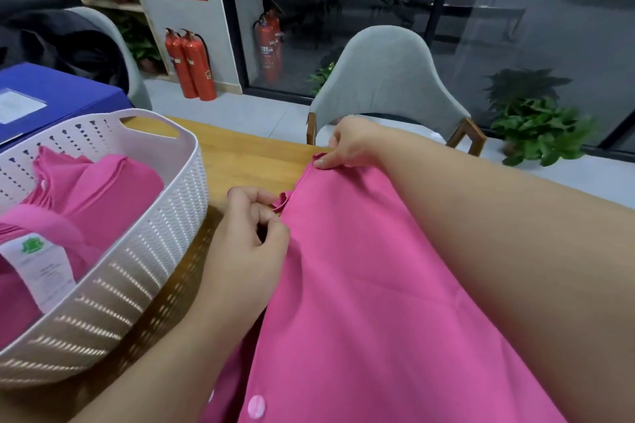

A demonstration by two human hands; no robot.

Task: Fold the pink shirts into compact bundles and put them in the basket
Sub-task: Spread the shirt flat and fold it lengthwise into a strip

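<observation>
**Both hands pinch the pink shirt's far edge**

A smooth pink shirt lies spread on the wooden table, a round button near its lower edge. The left hand pinches a ruffled corner; the right hand pinches the far hem. Beside them, the white woven-patterned plastic basket holds folded pink shirts.

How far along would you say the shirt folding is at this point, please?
Done: folded pink bundles already lie in the white basket. In hand: the left hand and right hand pinch the far edge of an unfolded pink shirt on the table. Left: folding it and basketing it.
</observation>
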